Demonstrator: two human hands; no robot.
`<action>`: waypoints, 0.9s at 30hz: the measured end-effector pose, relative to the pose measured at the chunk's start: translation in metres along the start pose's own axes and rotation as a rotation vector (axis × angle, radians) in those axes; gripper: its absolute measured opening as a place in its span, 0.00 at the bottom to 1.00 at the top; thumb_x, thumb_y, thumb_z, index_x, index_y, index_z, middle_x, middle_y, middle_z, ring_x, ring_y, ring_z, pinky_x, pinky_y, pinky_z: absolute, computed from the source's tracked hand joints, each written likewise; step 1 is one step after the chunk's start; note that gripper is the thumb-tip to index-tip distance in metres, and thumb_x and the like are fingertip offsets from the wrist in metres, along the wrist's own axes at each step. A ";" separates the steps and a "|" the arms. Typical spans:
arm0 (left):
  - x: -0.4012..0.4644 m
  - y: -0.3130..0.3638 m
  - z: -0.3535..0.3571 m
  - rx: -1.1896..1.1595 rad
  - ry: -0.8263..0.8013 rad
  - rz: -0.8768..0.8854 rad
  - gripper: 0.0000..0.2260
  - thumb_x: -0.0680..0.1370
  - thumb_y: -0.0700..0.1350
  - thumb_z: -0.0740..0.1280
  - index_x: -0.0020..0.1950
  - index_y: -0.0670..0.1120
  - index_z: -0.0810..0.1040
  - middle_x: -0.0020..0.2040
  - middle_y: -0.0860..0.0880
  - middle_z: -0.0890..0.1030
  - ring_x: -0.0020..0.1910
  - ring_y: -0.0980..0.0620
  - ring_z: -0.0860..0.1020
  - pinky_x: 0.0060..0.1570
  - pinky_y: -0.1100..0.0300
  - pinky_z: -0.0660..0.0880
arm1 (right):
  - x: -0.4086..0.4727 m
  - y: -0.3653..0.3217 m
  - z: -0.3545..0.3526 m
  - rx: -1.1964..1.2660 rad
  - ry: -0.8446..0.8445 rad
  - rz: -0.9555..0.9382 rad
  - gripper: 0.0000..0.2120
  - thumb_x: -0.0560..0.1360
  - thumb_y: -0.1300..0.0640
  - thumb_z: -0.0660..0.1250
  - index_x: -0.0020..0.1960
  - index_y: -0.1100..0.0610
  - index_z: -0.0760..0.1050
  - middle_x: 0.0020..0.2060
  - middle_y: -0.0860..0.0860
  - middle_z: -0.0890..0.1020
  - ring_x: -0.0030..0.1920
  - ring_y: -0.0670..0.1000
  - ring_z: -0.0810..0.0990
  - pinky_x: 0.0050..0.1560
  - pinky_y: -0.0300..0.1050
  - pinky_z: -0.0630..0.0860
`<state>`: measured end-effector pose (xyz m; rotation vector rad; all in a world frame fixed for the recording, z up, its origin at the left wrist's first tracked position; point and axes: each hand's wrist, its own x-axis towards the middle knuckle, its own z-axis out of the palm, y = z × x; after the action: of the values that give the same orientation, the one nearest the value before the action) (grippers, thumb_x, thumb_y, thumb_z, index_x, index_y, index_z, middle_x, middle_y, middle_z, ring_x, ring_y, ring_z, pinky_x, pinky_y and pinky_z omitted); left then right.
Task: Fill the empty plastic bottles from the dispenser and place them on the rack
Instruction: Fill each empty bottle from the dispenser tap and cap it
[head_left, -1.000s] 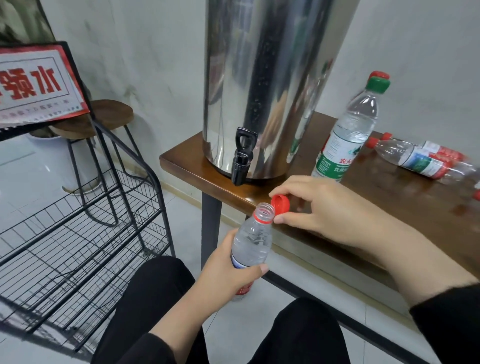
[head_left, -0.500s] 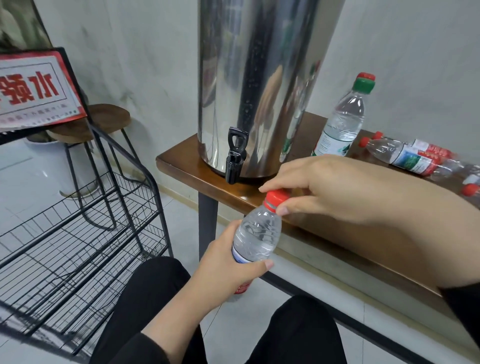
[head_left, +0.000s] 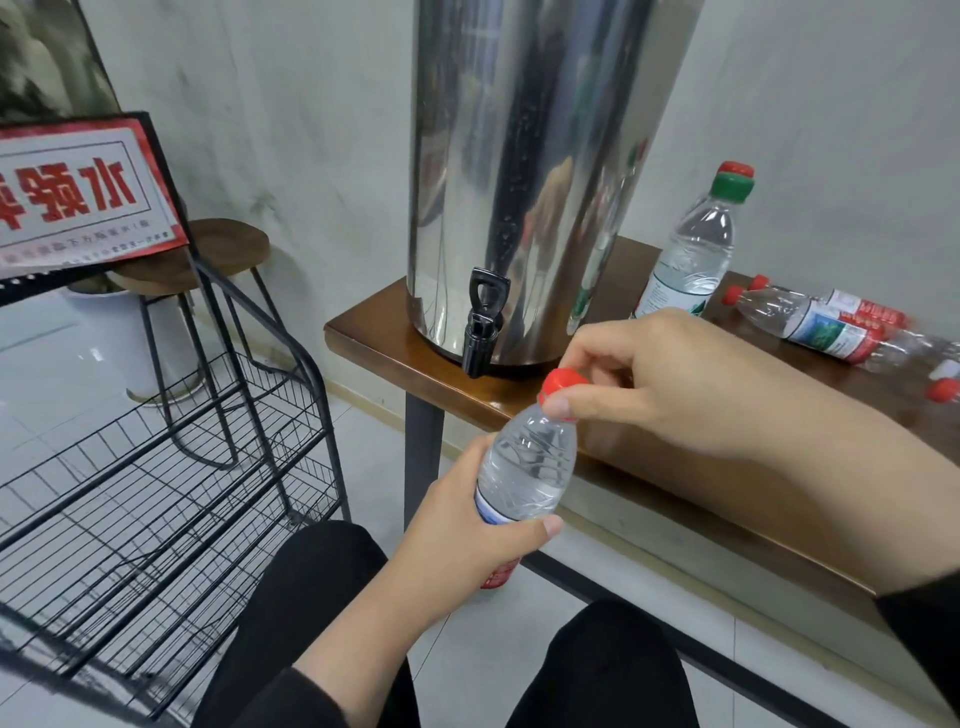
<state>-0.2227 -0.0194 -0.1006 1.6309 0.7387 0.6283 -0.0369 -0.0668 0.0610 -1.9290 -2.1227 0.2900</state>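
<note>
My left hand (head_left: 467, 525) wraps the bottle (head_left: 527, 467) around its lower body, just below centre of the frame, over my lap and in front of the bench (head_left: 395, 348) edge. My right hand (head_left: 670, 379) comes over the top, thumb and fingers pinching the red cap (head_left: 563, 382) on the neck. So both grips are closed: left around the bottle, right on the cap.

I judge the step in hand to be screwing the cap down. To do it well I should keep the bottle upright and steady in the left grip without squeezing, since the thin plastic looks soft and a full bottle would push water out at the neck. The cap needs to sit square on the thread before I turn, then firm, short twists until it stops.

The steel dispenser (head_left: 535, 171) stands on the bench at upper centre, its black tap (head_left: 480, 332) hanging over the edge just above and left of the cap. An upright bottle with a green collar (head_left: 693, 249) stands to its right, and more bottles lie on their sides (head_left: 826, 327) at the right edge. The wire rack (head_left: 156, 467) sits at lower left, its shelves open toward me. Its curved frame and my left knee lie between bottle and shelf, so I should lift over them. A stool (head_left: 228, 249) and a red-bordered sign (head_left: 78, 192) stand behind the rack.
</note>
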 end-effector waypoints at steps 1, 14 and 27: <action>0.000 0.001 0.000 -0.007 -0.002 -0.001 0.24 0.72 0.51 0.79 0.64 0.62 0.74 0.56 0.61 0.83 0.58 0.59 0.81 0.56 0.61 0.78 | -0.001 -0.001 0.000 0.003 0.000 -0.020 0.18 0.71 0.32 0.64 0.51 0.44 0.80 0.36 0.43 0.79 0.38 0.43 0.75 0.39 0.37 0.71; -0.001 0.019 0.002 -0.050 -0.112 0.009 0.26 0.64 0.60 0.76 0.61 0.66 0.75 0.57 0.58 0.84 0.59 0.53 0.83 0.60 0.50 0.80 | 0.003 -0.002 0.006 0.102 0.162 -0.156 0.18 0.76 0.35 0.62 0.44 0.48 0.78 0.35 0.44 0.79 0.38 0.47 0.77 0.37 0.37 0.70; 0.011 0.061 0.006 -0.023 -0.072 0.127 0.26 0.63 0.58 0.77 0.60 0.66 0.76 0.55 0.58 0.85 0.56 0.54 0.84 0.56 0.54 0.80 | -0.011 -0.006 -0.022 0.153 0.391 -0.052 0.18 0.78 0.37 0.63 0.42 0.51 0.78 0.34 0.46 0.83 0.35 0.45 0.79 0.35 0.39 0.71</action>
<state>-0.2037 -0.0223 -0.0417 1.6798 0.5770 0.6624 -0.0348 -0.0784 0.0830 -1.6794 -1.8349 0.0546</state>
